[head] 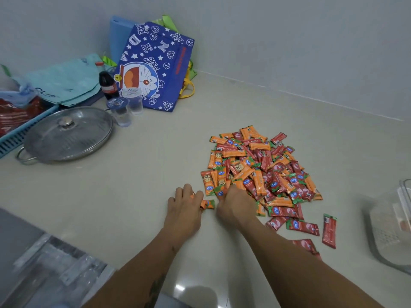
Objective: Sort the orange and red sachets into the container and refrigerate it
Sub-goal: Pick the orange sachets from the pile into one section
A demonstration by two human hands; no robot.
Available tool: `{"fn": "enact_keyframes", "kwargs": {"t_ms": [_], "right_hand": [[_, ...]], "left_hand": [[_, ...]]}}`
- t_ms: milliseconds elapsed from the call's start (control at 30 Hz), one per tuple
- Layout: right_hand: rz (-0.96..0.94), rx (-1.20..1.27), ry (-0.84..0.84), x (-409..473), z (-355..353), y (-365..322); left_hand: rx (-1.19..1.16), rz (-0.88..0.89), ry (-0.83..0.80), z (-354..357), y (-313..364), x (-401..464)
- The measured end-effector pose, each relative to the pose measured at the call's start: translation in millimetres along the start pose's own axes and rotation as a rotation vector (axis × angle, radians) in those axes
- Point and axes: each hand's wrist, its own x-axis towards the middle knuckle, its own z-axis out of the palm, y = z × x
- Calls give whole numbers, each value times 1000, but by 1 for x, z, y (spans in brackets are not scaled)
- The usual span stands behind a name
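Observation:
A heap of orange and red sachets (260, 170) lies on the pale floor right of centre, with a few red ones (329, 231) strewn at its near edge. My left hand (184, 210) grips orange sachets (208, 204) just left of the heap; their ends stick out past my fingers. My right hand (235, 203) reaches into the heap's near left edge, fingers curled onto an orange sachet there. A clear plastic container (391, 227) stands at the right edge, blurred and partly cut off.
At the back left are a lidded steel pan (66, 136), two sealed water cups (124, 110), a dark soda bottle (107, 85), a blue cartoon bag (153, 67) and a blue basket (20, 134). A blurred clear object (55, 272) sits at bottom left.

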Motion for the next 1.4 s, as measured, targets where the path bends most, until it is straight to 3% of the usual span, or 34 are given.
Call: {"fn": "enact_keyframes", "kwargs": {"t_ms": [233,533,733,933,1133,1267,1400], "right_hand": [[24,303,-138,-4,-21,11],[-11,418,-82,-1,-33,55],[22,308,-52,7,-25,47],[35,149,-10,3,-13,33],[-72,288,-17,-3,-21,49],[-116,378,47,-21,-58,79],[-162,291,196,-40,-114,121]], "left_hand": [[20,100,70,7,-8,-6],[-60,238,293,18,-10,-4],[-140,130,119,19,-1,-7],[-74,60,37,15,5,-8],[-191,25,7,-13,13,8],[-368,146,37,-56,46,41],[-388,285,-23,-79,96,54]]}}
